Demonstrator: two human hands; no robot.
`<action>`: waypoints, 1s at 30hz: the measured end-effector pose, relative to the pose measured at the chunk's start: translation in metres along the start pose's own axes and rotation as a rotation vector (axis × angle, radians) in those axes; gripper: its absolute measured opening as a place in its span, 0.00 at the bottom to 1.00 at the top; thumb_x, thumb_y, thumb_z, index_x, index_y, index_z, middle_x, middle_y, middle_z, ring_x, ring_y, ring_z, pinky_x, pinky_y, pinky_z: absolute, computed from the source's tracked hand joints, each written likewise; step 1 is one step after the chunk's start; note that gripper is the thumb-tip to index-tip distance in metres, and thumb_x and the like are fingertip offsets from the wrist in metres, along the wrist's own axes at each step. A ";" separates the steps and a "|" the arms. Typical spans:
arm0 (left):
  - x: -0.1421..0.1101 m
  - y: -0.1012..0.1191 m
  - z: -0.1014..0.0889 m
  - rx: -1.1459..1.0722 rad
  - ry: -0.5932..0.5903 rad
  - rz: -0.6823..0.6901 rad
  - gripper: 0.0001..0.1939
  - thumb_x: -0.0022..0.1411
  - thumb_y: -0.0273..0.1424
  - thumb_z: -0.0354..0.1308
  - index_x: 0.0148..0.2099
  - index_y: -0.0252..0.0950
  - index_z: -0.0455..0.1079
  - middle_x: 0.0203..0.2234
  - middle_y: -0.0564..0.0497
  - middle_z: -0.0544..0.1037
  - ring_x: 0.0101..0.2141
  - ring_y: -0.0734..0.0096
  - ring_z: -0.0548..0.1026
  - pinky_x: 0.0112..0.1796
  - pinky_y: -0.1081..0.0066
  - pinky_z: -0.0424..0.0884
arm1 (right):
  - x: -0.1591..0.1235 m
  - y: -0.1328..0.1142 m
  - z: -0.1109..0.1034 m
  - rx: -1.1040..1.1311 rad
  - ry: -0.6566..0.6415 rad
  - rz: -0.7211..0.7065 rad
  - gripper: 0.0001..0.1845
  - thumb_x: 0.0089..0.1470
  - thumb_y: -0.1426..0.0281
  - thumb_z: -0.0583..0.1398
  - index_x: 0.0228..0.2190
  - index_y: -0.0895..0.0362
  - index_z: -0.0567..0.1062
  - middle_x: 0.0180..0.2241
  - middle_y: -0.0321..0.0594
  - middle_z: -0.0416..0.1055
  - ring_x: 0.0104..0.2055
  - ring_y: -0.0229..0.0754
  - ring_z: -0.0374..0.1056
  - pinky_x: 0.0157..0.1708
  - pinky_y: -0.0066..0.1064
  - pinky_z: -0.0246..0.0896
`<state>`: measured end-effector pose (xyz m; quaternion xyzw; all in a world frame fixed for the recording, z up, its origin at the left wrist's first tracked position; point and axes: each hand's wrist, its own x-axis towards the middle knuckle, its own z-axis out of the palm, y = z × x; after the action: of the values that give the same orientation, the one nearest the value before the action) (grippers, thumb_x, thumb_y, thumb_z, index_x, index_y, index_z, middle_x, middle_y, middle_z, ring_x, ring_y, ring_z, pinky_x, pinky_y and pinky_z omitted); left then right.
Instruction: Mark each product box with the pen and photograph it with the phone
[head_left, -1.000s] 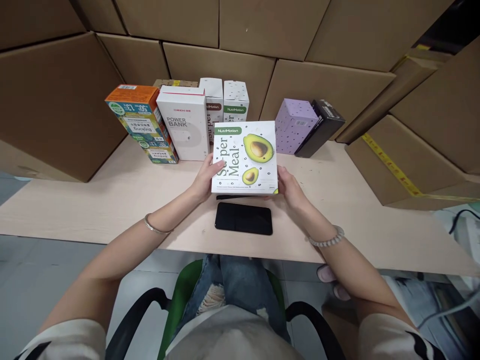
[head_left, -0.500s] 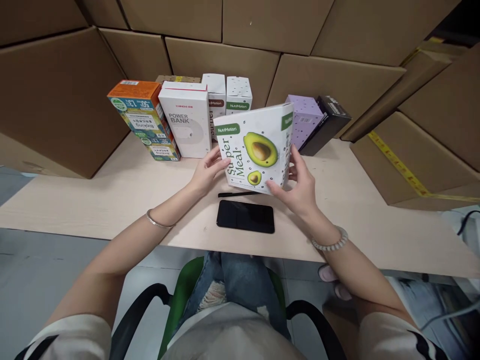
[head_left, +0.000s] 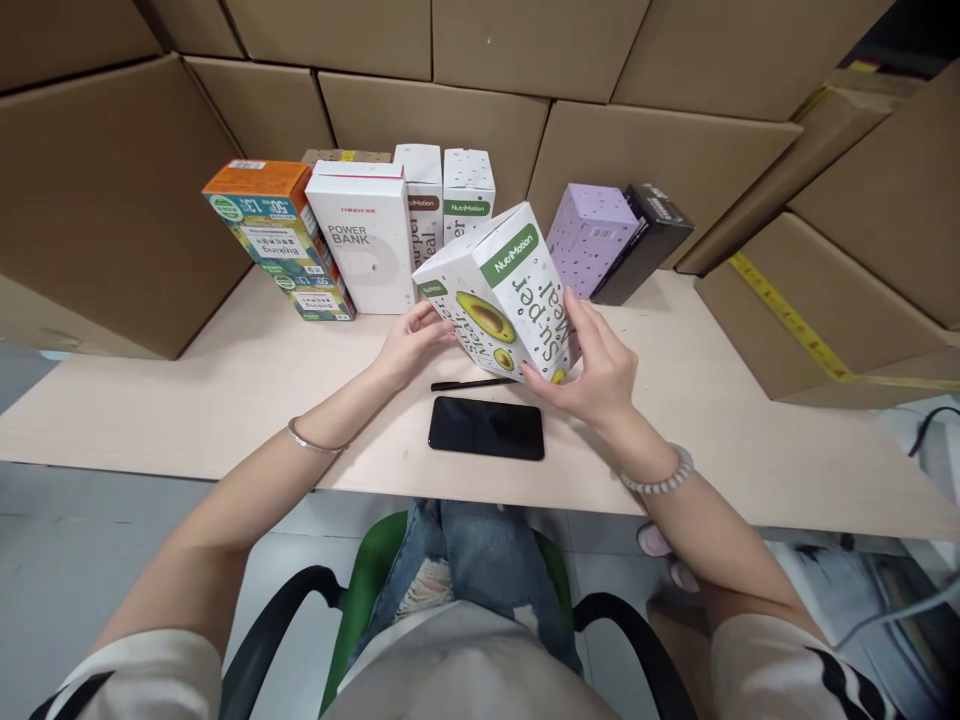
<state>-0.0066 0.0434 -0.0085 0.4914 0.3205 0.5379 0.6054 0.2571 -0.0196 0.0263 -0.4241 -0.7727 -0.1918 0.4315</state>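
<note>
Both my hands hold a white "Super Meal" box [head_left: 501, 295] with avocado pictures, tilted above the light wooden table [head_left: 225, 400]. My left hand [head_left: 411, 342] grips its left lower edge, fingers curled around it. My right hand [head_left: 596, 362] wraps its right side, fingers pressed on the narrow face. A black phone [head_left: 486, 428] lies flat just in front of the box, and a black pen [head_left: 469, 384] lies between them.
A row of boxes stands at the back: an orange-topped colourful box [head_left: 274, 235], a white "Power Bank" box [head_left: 367, 240], two slim white boxes [head_left: 442, 195], a purple dotted box [head_left: 589, 235] and a black box [head_left: 645, 240]. Large cardboard cartons [head_left: 105, 190] wall the table in.
The Super Meal box has been turned from front face toward me to its narrow side showing. My right hand shifted round onto that side.
</note>
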 end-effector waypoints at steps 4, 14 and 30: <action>0.004 -0.007 -0.006 0.112 -0.018 0.083 0.32 0.53 0.40 0.76 0.57 0.40 0.71 0.57 0.44 0.77 0.54 0.59 0.78 0.56 0.59 0.76 | 0.004 0.010 -0.006 0.013 -0.049 -0.054 0.46 0.57 0.54 0.63 0.70 0.56 0.59 0.61 0.53 0.75 0.57 0.59 0.75 0.53 0.49 0.75; 0.002 0.003 -0.016 0.908 -0.217 0.821 0.60 0.57 0.53 0.71 0.77 0.51 0.36 0.75 0.39 0.47 0.75 0.41 0.49 0.73 0.41 0.49 | 0.014 0.026 -0.021 0.036 -0.232 -0.309 0.43 0.59 0.59 0.64 0.71 0.55 0.58 0.61 0.51 0.74 0.46 0.54 0.68 0.45 0.49 0.63; -0.009 0.024 -0.007 1.063 -0.237 0.822 0.45 0.58 0.45 0.73 0.71 0.48 0.56 0.57 0.42 0.65 0.62 0.48 0.67 0.64 0.48 0.67 | 0.012 0.041 -0.023 0.073 -0.387 -0.110 0.58 0.55 0.47 0.66 0.74 0.52 0.45 0.67 0.56 0.63 0.64 0.66 0.63 0.61 0.60 0.58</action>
<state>-0.0227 0.0347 0.0107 0.8594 0.2599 0.4363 0.0592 0.2996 -0.0055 0.0465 -0.3942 -0.8697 -0.1020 0.2790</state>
